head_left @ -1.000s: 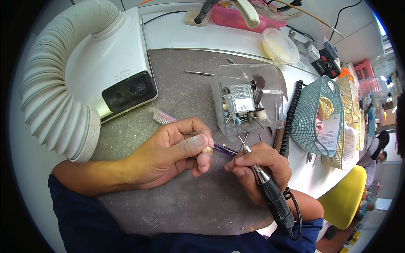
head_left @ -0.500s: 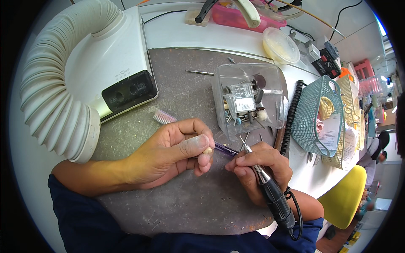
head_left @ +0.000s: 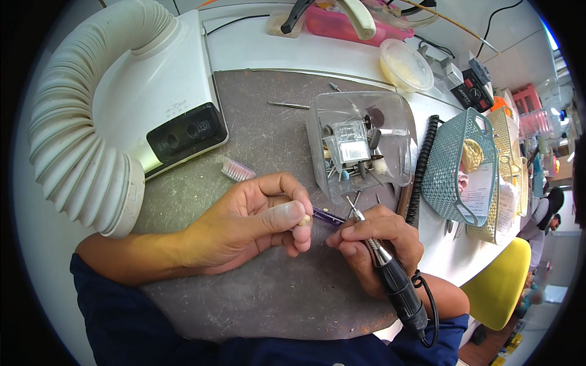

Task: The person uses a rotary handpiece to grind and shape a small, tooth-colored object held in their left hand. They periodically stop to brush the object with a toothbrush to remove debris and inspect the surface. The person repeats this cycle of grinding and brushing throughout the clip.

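Between the thumb and fingertips of my left hand (head_left: 259,219) is a small cream-coloured dental crown (head_left: 305,220), partly hidden by the fingers. My right hand (head_left: 387,238) grips a black and silver rotary handpiece (head_left: 400,296) like a pen. Its thin bur (head_left: 352,204) points up and left, apart from the crown. A slim purple stick-like tool (head_left: 328,216) lies between the two hands, its ends hidden. Just beyond my left hand is a toothbrush head (head_left: 238,169) with pale bristles.
A clear plastic box (head_left: 317,146) of burs and polishing wheels stands ahead. At left is a white suction unit (head_left: 165,79) with a ribbed hose (head_left: 58,128). A coiled black cord (head_left: 422,171) and a blue-green basket (head_left: 448,165) are at right; a metal instrument (head_left: 288,105) lies farther back.
My left hand has shifted slightly to the right, and the crown sits a little differently in its fingertips. My right hand and the handpiece have stayed almost still.
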A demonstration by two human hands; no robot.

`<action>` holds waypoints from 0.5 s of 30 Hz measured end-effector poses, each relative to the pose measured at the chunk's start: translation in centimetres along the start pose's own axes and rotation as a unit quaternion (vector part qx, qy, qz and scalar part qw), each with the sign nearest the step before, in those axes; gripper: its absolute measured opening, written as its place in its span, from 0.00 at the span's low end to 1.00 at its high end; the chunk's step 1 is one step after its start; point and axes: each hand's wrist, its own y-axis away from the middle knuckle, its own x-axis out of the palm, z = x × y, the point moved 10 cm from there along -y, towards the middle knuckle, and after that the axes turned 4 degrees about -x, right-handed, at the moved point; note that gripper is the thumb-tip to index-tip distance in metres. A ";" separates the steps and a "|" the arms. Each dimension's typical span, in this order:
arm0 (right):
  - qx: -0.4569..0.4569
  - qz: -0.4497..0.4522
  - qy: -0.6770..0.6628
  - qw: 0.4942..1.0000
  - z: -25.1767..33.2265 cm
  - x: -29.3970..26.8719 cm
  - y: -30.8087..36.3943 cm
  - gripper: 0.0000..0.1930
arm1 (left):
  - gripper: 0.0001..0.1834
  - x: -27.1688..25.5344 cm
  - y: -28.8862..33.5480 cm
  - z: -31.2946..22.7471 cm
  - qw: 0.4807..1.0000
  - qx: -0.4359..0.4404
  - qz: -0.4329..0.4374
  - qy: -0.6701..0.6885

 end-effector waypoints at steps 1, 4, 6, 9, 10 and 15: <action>0.000 0.000 -0.002 1.000 0.0 0.0 0.0 0.11 | 0.08 0.0 0.0 0.0 1.000 -0.001 0.001 0.003; -0.003 0.005 0.004 1.000 0.0 0.0 -0.1 0.11 | 0.08 0.0 -0.2 -0.1 1.000 0.007 0.020 0.010; -0.011 0.013 0.011 1.000 0.1 -0.1 -0.2 0.11 | 0.09 0.1 -0.2 -0.1 1.000 0.000 0.016 0.003; -0.017 0.028 0.010 0.999 0.3 -0.3 -0.4 0.13 | 0.09 -0.1 -0.2 0.1 1.000 -0.004 0.014 -0.006; -0.018 0.034 0.006 0.999 0.4 -0.4 -0.3 0.14 | 0.09 -0.2 -0.1 0.2 1.000 -0.005 0.014 -0.008; -0.019 0.035 0.018 0.999 1.1 -0.9 -0.1 0.15 | 0.08 -0.1 -0.2 0.0 1.000 0.010 0.025 -0.010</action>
